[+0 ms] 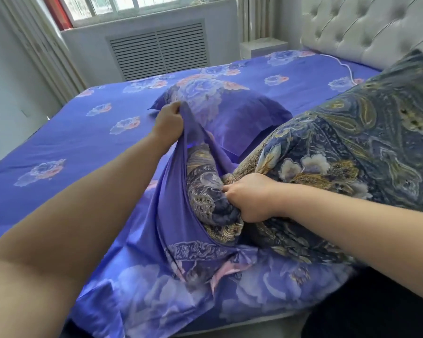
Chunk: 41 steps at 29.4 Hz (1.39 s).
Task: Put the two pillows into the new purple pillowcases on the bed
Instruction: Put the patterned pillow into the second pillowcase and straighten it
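pillows: 2, one paisley pillow (352, 147) at 3 o'clock, one already-cased pillow (230, 106) at 12 | purple pillowcase (178, 191) centre, mouth held up | left hand (169, 120) grips its edge | right hand (252, 196) clutches paisley corner | bed (59, 142) beneath

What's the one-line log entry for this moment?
left hand: holds purple pillowcase open | right hand: stuffing paisley pillow corner in

Both arms are bare all the way up, no sleeves showing. The left hand (167, 120) and right hand (250, 197) are bare too. No rings, watch or gloves.
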Each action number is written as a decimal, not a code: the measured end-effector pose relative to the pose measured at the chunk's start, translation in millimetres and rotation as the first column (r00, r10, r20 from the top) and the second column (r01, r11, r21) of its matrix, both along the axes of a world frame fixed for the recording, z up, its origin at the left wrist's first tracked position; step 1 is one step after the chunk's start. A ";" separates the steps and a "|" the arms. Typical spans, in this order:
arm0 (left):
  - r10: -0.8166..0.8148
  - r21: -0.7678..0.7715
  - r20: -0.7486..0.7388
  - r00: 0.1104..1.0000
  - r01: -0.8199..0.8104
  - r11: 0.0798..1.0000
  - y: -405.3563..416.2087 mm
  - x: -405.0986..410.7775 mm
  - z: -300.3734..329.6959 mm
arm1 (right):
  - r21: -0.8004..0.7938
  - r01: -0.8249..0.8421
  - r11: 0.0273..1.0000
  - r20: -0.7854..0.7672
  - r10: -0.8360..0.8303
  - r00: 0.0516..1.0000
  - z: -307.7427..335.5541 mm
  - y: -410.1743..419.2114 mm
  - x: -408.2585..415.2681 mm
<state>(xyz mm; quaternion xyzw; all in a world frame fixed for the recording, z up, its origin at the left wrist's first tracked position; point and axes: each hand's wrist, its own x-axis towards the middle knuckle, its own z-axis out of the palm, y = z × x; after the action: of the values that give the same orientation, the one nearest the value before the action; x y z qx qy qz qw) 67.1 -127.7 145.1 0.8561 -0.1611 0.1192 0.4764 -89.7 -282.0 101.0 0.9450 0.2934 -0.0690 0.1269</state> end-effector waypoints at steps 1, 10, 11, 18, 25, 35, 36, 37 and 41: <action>-0.083 -0.144 -0.022 0.996 0.079 0.986 -14.9 -14.6 10.4 | -0.047 0.016 0.999 -0.052 -0.018 0.998 5.7 2.8 1.3; -0.400 0.109 0.003 0.916 0.397 0.911 -49.5 -75.3 -28.0 | 0.588 0.225 0.777 0.034 -0.302 0.953 -24.4 -29.7 49.8; -0.362 -0.042 -0.105 0.926 0.360 0.932 -34.9 -69.0 -39.1 | 0.511 0.199 0.837 0.060 -0.265 0.962 -30.4 -37.5 53.4; -0.236 0.427 -0.007 0.972 0.217 0.878 5.6 -98.7 -110.0 | 0.455 0.210 0.865 0.175 -0.318 0.932 -58.9 -50.4 31.1; -0.174 0.511 0.128 0.976 0.086 0.856 12.0 -136.9 -113.5 | 0.782 0.322 0.534 -0.259 -0.192 0.947 -54.0 -45.6 36.9; 0.336 0.396 0.104 0.936 -0.349 0.850 44.1 -190.6 -135.4 | 0.957 0.211 0.198 -0.151 -0.279 0.948 -73.4 6.6 -19.3; 0.391 0.416 0.035 0.920 -0.369 0.831 49.0 -195.2 -137.6 | 0.971 0.227 0.069 -0.196 -0.305 0.932 -73.6 11.3 -24.7; 0.434 0.442 -0.019 0.901 -0.382 0.812 53.5 -199.4 -140.2 | 0.972 0.230 -0.052 -0.234 -0.333 0.913 -73.2 17.7 -31.6; 0.453 0.435 -0.101 0.886 -0.370 0.820 62.4 -207.6 -142.7 | 0.859 0.338 -0.384 -0.434 -0.198 0.879 -78.4 48.6 -58.1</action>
<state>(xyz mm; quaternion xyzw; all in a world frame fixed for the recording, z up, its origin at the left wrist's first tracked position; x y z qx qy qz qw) -140.5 -65.2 2.4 0.9575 0.0562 0.0973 0.2655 -147.8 -233.4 22.6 0.6918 -0.0060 0.1228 -0.7116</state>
